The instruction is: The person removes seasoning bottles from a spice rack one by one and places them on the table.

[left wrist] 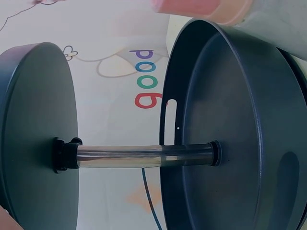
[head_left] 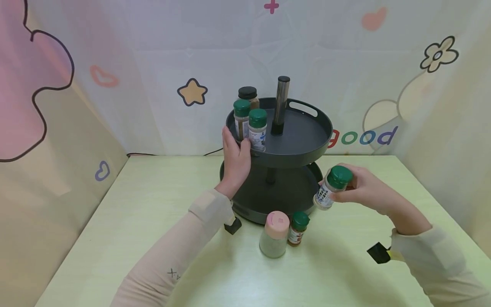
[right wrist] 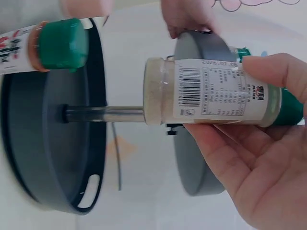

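My right hand (head_left: 370, 189) holds a spice jar (head_left: 324, 197) with a green cap, tilted, to the right of a dark two-tier rack (head_left: 299, 160). In the right wrist view, thumb and fingers pinch its body, and a barcode label (right wrist: 220, 91) faces the camera. The left hand (head_left: 235, 166) rests against the left rim of the upper tray with fairly straight fingers. Its thumb is close to a green-capped jar (head_left: 257, 135) standing in that tray. Another green-capped jar (head_left: 241, 111) and a black-capped jar (head_left: 247, 93) stand behind.
In front of the rack, a pink-lidded jar (head_left: 274, 241) and a small green-capped jar (head_left: 297, 232) stand side by side on the pale table (head_left: 153, 217). A metal post (head_left: 281, 102) rises from the upper tray. A printed curtain (head_left: 153, 85) hangs behind.
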`<state>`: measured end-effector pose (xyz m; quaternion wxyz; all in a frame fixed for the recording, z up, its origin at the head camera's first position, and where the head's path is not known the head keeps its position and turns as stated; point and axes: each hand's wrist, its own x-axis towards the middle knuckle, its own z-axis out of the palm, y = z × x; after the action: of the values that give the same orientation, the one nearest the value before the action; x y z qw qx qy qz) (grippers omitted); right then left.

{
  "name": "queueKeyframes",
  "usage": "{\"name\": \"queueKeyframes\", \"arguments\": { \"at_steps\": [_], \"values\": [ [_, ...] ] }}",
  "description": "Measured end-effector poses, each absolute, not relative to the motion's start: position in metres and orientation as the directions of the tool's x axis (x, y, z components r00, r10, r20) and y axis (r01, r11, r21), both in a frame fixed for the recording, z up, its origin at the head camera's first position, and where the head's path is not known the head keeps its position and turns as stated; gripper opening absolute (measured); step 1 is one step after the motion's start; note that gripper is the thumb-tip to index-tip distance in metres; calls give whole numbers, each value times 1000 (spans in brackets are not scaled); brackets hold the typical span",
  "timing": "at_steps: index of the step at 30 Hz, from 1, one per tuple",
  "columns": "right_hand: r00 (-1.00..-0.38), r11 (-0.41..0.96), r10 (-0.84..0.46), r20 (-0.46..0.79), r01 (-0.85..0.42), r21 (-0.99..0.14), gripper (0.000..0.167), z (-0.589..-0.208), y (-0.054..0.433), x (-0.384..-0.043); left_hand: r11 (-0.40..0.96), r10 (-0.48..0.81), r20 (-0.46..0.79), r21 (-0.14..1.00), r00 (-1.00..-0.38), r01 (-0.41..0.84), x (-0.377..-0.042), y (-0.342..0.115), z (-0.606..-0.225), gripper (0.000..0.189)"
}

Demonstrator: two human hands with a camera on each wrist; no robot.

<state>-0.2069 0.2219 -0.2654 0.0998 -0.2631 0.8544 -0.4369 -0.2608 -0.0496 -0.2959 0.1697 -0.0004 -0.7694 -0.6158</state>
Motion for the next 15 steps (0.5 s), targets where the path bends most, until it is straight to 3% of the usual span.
{"name": "queueKeyframes", "arguments": {
  "at_steps": [15],
  "values": [
    [-815,468,-575,-73,-255,-846,34,-312,234,-215,250,-211,266,945,-941,211,-261,-49,-295,67]
  ]
}}
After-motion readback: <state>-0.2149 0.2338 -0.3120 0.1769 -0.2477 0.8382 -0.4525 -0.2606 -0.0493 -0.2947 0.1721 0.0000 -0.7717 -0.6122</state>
